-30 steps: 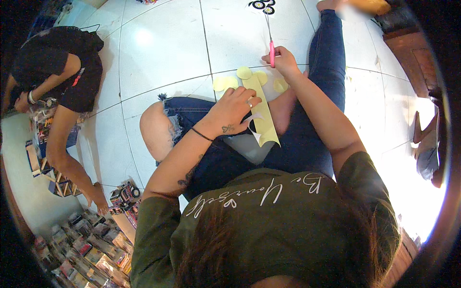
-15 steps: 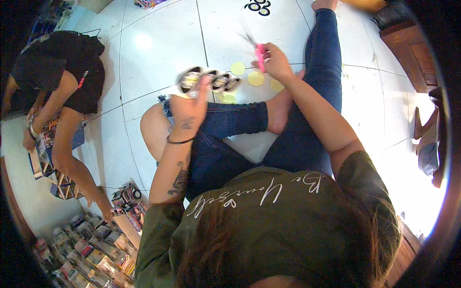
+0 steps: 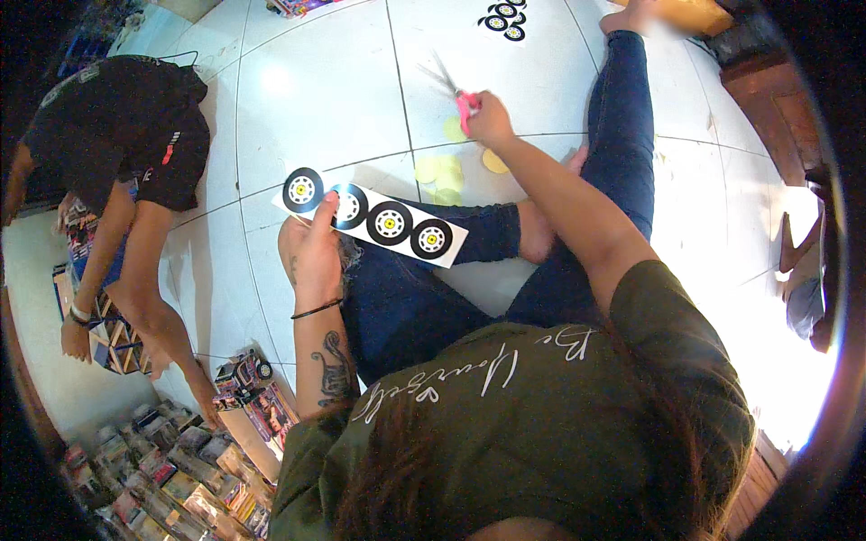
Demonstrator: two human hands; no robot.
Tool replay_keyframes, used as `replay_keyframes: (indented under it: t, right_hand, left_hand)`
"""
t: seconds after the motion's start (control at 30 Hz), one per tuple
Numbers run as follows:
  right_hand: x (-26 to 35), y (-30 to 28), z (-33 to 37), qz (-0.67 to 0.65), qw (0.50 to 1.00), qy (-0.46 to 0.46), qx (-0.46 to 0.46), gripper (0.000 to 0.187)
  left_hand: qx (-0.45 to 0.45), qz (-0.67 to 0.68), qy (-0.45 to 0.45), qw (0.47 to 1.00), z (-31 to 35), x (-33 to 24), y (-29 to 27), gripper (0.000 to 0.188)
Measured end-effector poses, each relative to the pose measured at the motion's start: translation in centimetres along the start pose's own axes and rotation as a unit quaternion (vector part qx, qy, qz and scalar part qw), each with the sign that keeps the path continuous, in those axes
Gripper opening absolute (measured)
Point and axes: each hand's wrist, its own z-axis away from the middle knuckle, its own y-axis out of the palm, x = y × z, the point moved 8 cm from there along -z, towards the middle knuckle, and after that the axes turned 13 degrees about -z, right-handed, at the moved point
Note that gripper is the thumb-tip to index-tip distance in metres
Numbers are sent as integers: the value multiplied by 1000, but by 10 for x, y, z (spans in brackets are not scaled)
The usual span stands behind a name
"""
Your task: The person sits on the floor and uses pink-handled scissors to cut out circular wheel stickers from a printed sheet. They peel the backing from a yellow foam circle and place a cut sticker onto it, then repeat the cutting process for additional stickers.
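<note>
My left hand [image 3: 316,257] grips a white paper strip [image 3: 365,191] printed with several black wheels, its thumb on top near the second wheel. The strip is tilted above my bent leg, face up. In my right hand [image 3: 490,119] are pink-handled scissors [image 3: 466,110], their blades parted and pointing away to the upper left, apart from the strip. Pale yellow paper discs [image 3: 438,171] lie on the floor between my hands and my foot. Farther off, a group of wheel cutouts [image 3: 503,20] rests on the tiles.
At the left a person in black [image 3: 117,135] bends over a shelf box. Many packaged items [image 3: 171,469] crowd the lower left beside a toy truck [image 3: 244,368]. Wooden furniture [image 3: 767,99] stands at the right. My jeans-covered leg [image 3: 622,126] stretches forward across the tiles.
The strip has come nearer and turned face up, showing its wheels plainly. My right hand with the scissors has shifted slightly left. The other person's arm has moved lower.
</note>
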Motion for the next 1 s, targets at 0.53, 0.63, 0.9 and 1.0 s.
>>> replay_keyframes:
  t: [0.53,0.63,0.9,1.0]
  right_hand:
    - [73,-37,38,-500,824,227,140,49]
    - [134,-37,81,-481,822,154,265,48]
    - [166,-69,93,-516,836,130,134,34]
    - [176,-72,103,-539,820,135,136,36]
  left_hand:
    - [276,-172,10,946,13,5,90,19]
    - [331,-120,28,936,22,3,107,20]
    - [-119,-298,331,888,63,-53,61,52]
    - [88,-254,294,917,67,-40,96,34]
